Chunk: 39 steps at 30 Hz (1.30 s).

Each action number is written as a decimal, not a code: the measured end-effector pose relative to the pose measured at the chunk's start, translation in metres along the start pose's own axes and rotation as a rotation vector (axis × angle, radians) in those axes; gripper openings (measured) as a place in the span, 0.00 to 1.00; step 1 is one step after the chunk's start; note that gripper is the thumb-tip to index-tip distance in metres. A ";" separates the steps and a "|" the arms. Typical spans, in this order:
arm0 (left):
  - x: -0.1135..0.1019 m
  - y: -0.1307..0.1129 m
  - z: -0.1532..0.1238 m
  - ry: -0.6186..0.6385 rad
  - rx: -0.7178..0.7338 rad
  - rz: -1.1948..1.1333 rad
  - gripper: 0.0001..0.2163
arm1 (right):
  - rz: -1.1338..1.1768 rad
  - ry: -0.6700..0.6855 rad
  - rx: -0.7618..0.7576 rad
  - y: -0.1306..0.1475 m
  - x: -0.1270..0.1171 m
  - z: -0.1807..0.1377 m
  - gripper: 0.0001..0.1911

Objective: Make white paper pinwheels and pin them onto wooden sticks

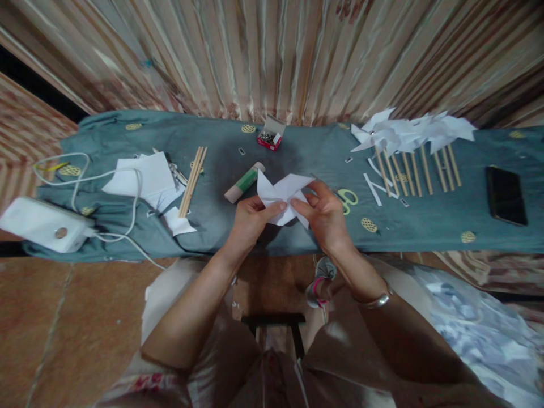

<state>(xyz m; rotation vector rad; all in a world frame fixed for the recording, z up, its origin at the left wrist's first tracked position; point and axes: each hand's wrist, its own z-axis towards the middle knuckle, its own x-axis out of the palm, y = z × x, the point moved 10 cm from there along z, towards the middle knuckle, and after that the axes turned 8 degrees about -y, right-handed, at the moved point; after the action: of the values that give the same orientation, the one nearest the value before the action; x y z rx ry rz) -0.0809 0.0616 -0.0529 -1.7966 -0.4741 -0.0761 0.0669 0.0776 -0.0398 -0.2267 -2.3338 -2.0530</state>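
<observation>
Head view: nearer us than the red cardboard box [270, 139], our left hand [250, 220] and right hand [328, 219] pinch the white paper pinwheel [285, 187]; gentle, even pressure near its centre should secure the folds.

Legible text, brands or numbers: none.

Marked items, unreadable:
- Box [269, 139], red, beyond the hands: any print on its side too small to read.
- Tube [245, 182], just beyond the left hand [251, 219]: green band around the middle, lettering not distinguishable.
- Cloth [425, 224], under all of these: small dark rectangular marks with pale edges, scattered. One beyond the left hand, one well to its left, two to the right of the right hand [328, 216]. Content too small to make out.
- White device [45, 225], far left of the left hand: one round spot on top, no character discernible.
</observation>
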 end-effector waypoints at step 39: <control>-0.008 0.000 -0.003 -0.084 -0.012 0.030 0.12 | -0.064 -0.002 -0.003 -0.001 0.007 -0.005 0.26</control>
<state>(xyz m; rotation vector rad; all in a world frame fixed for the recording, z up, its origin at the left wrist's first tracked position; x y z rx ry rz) -0.0876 0.0563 -0.0540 -1.8235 -0.5071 0.0177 0.0600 0.0729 -0.0391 -0.1560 -2.3693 -2.0849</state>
